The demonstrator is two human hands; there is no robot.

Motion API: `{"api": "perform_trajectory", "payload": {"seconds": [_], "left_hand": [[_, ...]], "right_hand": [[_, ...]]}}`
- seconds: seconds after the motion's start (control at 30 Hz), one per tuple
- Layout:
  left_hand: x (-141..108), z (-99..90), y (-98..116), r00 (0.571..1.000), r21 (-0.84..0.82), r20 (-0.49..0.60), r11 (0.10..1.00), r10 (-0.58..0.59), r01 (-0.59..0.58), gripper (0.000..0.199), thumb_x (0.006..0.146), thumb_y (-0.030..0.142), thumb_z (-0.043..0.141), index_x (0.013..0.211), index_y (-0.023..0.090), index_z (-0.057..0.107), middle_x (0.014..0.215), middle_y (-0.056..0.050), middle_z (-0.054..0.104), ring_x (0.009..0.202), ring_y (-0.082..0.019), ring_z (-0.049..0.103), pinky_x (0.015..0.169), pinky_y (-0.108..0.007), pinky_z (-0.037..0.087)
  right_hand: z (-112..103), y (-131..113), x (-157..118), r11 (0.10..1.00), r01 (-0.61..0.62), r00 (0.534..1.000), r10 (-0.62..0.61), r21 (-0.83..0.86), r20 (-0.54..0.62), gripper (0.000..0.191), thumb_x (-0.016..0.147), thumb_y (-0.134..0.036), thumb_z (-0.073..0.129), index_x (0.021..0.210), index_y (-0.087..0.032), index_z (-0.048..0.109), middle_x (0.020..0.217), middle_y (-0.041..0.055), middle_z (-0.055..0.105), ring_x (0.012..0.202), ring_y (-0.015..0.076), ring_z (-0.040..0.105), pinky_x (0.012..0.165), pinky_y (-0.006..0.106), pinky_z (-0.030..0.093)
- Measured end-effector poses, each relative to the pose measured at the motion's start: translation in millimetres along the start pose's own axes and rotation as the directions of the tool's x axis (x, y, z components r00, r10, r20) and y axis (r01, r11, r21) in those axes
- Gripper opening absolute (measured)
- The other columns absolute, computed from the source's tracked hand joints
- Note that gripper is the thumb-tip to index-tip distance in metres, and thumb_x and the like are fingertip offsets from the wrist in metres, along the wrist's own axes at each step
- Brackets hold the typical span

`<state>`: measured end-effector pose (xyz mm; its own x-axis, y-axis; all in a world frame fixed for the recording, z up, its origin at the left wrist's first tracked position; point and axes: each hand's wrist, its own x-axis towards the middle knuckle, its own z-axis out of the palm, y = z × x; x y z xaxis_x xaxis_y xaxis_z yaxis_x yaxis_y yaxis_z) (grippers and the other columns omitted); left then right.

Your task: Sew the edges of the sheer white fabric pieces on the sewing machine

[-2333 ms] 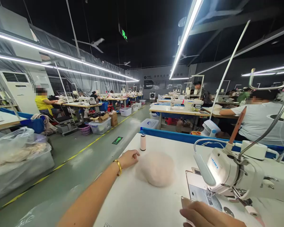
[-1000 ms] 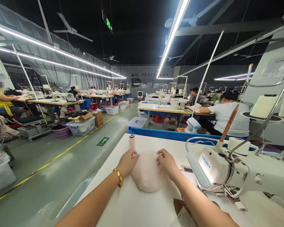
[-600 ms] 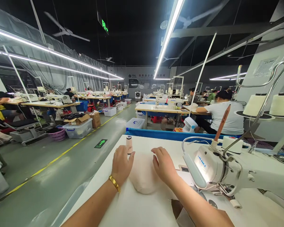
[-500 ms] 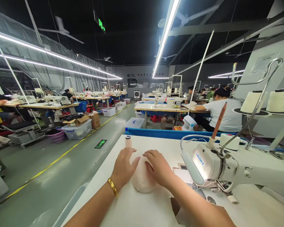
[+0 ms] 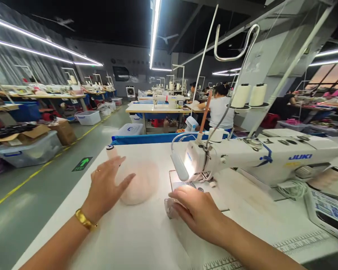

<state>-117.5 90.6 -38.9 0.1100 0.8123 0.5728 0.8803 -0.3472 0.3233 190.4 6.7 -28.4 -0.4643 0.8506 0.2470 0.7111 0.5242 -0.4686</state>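
The pale round piece (image 5: 142, 183), at three o'clock from the left hand (image 5: 104, 187), whose digits are parted, is best kept flat by light pressure, though its outline is blurred and whether the partly covered glossy item (image 5: 168, 208) at nine o'clock from the right hand (image 5: 201, 215) is gripped cannot be told.

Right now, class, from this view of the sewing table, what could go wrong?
The right hand is close to the needle area of the sewing machine; if the machine started, a finger might be hurt.

The pink spool stands near the left edge of the white table, close to the left hand; a nudge could tip it off.
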Motion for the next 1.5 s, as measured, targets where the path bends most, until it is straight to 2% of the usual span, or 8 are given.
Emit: {"api": "perform_trajectory", "payload": {"seconds": [0.13,0.3,0.5,0.63,0.77,1.03,1.33,1.5], "left_hand": [[-19.5,-5.5,53.8,0.957,-0.204,0.267,0.977,0.110,-0.055,0.037,0.097,0.055,0.052,0.115,0.027,0.067,0.118,-0.008,0.072,0.108,-0.031,0.066,0.098,-0.044,0.051],[-51.4,24.6,109.9,0.725,-0.226,0.674,0.974,0.143,0.018,0.018,0.088,0.041,0.061,0.090,0.022,0.060,0.096,-0.007,0.069,0.087,-0.027,0.061,0.077,-0.038,0.046],[-42.4,24.6,120.3,0.679,-0.241,0.732,0.952,0.051,0.188,0.020,0.084,0.033,0.053,0.071,0.022,0.042,0.076,-0.001,0.055,0.071,-0.020,0.046,0.063,-0.031,0.033],[-33.3,9.9,116.9,0.547,-0.212,0.836,0.900,-0.035,0.381,0.019,0.072,0.028,0.056,0.067,0.022,0.039,0.067,0.003,0.042,0.065,-0.016,0.037,0.057,-0.029,0.024],[-29.6,0.3,114.0,0.434,-0.131,0.900,0.935,-0.028,0.331,0.020,0.073,0.028,0.061,0.067,0.022,0.043,0.068,0.004,0.047,0.065,-0.017,0.039,0.056,-0.029,0.026],[-15.3,35.7,147.0,0.699,-0.195,0.711,0.976,0.074,0.095,0.036,0.084,0.054,0.069,0.098,0.022,0.061,0.097,-0.008,0.063,0.091,-0.030,0.057,0.076,-0.037,0.042],[-24.4,78.5,167.1,0.692,-0.403,0.682,0.911,0.237,0.084,0.022,0.080,0.025,0.061,0.069,0.021,0.042,0.079,-0.001,0.054,0.076,-0.019,0.051,0.067,-0.030,0.037],[-26.2,67.3,161.5,0.657,-0.458,0.750,0.776,0.075,0.435,0.020,0.074,0.027,0.056,0.071,0.024,0.036,0.062,0.007,0.045,0.057,-0.014,0.049,0.053,-0.026,0.033]], "right_hand": [[9.7,17.0,-53.3,0.996,0.042,0.999,-0.042,0.077,-0.001,0.034,0.099,-0.024,0.064,0.133,-0.026,0.060,0.117,0.0074,0.070,0.107,0.0270,0.064,0.086,0.037,0.052],[41.5,30.5,-68.5,0.995,0.010,1.000,-0.007,0.101,-0.029,0.015,0.099,-0.013,0.053,0.106,-0.022,0.062,0.097,0.0056,0.068,0.088,0.0234,0.061,0.073,0.033,0.049],[25.2,42.2,-74.0,0.978,-0.090,0.991,0.106,0.189,-0.076,0.020,0.104,-0.023,0.045,0.091,-0.022,0.060,0.090,0.0053,0.063,0.083,0.0224,0.059,0.073,0.034,0.048],[12.2,50.6,-82.5,0.946,-0.209,0.972,0.228,0.249,-0.051,0.022,0.102,-0.024,0.042,0.085,-0.023,0.056,0.089,0.0039,0.061,0.082,0.0219,0.059,0.074,0.035,0.047],[4.9,55.7,-87.5,0.919,-0.308,0.946,0.324,0.246,-0.025,0.023,0.100,-0.028,0.044,0.079,-0.024,0.050,0.083,0.0015,0.058,0.076,0.0208,0.056,0.070,0.034,0.044],[3.8,54.1,-92.0,0.917,-0.329,0.944,0.328,0.225,0.045,0.026,0.103,-0.030,0.044,0.078,-0.023,0.049,0.085,0.0014,0.061,0.079,0.0213,0.058,0.071,0.034,0.042],[-28.0,57.8,-82.1,0.943,-0.267,0.964,0.261,0.200,0.057,0.015,0.101,-0.036,0.064,0.112,-0.026,0.061,0.116,0.0050,0.066,0.108,0.0260,0.061,0.091,0.037,0.047],[-18.0,55.8,-38.8,0.930,-0.275,0.958,0.243,0.245,0.152,0.016,0.093,-0.013,0.063,0.104,-0.023,0.058,0.100,0.0029,0.068,0.097,0.0241,0.062,0.080,0.032,0.046]]}}
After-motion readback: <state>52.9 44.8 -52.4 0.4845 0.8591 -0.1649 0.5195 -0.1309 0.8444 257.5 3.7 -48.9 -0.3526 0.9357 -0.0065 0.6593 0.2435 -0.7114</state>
